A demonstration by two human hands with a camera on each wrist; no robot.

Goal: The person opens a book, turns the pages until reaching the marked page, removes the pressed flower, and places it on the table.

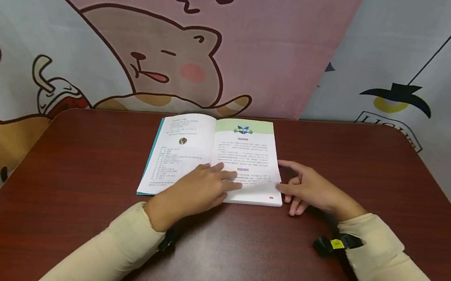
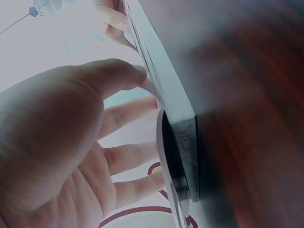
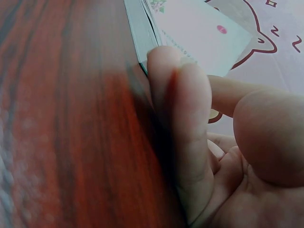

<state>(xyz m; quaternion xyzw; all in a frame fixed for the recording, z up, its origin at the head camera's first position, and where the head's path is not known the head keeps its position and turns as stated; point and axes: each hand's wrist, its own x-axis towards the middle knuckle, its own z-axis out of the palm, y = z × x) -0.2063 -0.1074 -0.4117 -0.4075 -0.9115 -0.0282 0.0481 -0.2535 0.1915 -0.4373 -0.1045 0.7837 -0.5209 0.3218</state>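
book (image 1: 207,147) white pages, green header, teal cover | table (image 1: 68,195) reddish-brown woodgrain | sleeves (image 1: 113,250) cream

- Book (image 1: 210,155): thin paperback with a teal cover edge, lying open and flat on the table (image 1: 318,280), toward its far edge at the middle. White printed pages; right page has a green header band, its lower corner lifted slightly.

the book's (image 1: 214,158) print is too small to read, and the left hand (image 1: 196,189) hides its lower middle.
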